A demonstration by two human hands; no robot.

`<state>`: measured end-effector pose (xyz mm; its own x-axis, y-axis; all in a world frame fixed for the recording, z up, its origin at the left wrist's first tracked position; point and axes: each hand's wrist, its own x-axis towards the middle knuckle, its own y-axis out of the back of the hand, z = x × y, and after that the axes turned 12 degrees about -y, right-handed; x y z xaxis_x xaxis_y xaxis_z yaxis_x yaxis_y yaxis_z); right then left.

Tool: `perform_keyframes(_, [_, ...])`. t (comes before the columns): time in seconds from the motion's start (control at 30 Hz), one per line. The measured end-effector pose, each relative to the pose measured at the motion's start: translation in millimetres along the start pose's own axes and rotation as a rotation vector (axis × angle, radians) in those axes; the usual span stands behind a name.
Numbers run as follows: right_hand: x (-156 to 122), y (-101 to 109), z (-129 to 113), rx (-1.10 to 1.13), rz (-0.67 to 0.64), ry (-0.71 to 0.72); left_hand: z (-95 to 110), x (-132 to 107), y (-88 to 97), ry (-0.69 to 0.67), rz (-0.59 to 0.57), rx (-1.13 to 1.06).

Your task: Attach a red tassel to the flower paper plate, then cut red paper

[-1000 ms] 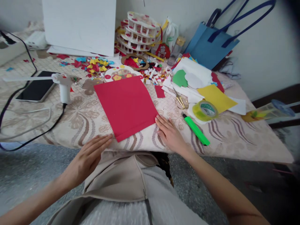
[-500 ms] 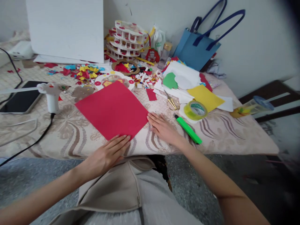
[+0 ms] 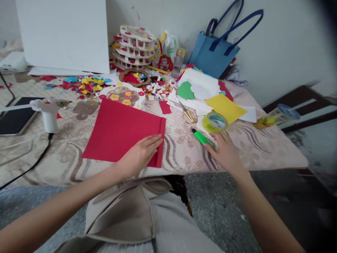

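A sheet of red paper (image 3: 118, 133) lies on the patterned tablecloth, with a narrow strip folded along its right edge. My left hand (image 3: 140, 151) rests flat on the sheet, fingers stretched together and tips on the folded strip. To the right, my right hand (image 3: 226, 153) is over the lower end of a green box cutter (image 3: 201, 137). Its thumb and fingers are apart on either side of the cutter, partly hiding it. The fingertips reach close to a roll of yellowish clear tape (image 3: 207, 123). Gold-handled scissors (image 3: 188, 114) lie just beyond the cutter.
A white glue gun (image 3: 50, 117) with a black cable stands at the left beside a dark tablet (image 3: 19, 119). Paper scraps (image 3: 89, 84), a tiered paper model (image 3: 137, 45) and a blue bag (image 3: 213, 52) occupy the back. A drink cup (image 3: 276, 116) lies tilted at the right.
The red sheet has turned, and its folded strip now shows at the right. My left hand has slid up onto that strip. My right hand has left the sheet and moved right to the box cutter.
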<state>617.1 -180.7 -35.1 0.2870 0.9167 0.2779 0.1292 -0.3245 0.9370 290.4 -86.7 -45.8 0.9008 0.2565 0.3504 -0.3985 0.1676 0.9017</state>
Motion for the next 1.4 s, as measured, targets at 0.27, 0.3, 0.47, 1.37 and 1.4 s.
perform_keyframes(0.27, [-25.3,-22.7,27.4,0.07,-0.004,-0.079,-23.7,21.5,-28.8,0.099,-0.137,-0.052])
perform_keyframes(0.3, [-25.5,-21.1,24.7,0.103,0.007,-0.094,-26.0,24.8,-32.7,0.115,-0.138,-0.049])
perform_keyframes(0.47, [-49.5,-0.2,-3.5,0.36,-0.223,-0.149,-36.5,41.3,-37.8,0.162,-0.01,-0.078])
perform_keyframes(1.37, [-124.7,-5.6,-58.9,0.25,-0.341,0.12,5.9,43.6,-38.4,0.219,-0.004,-0.096])
perform_keyframes(1.4, [-126.1,-6.3,-59.0,0.242,-0.335,0.111,7.0,43.0,-39.6,0.219,-0.012,-0.083])
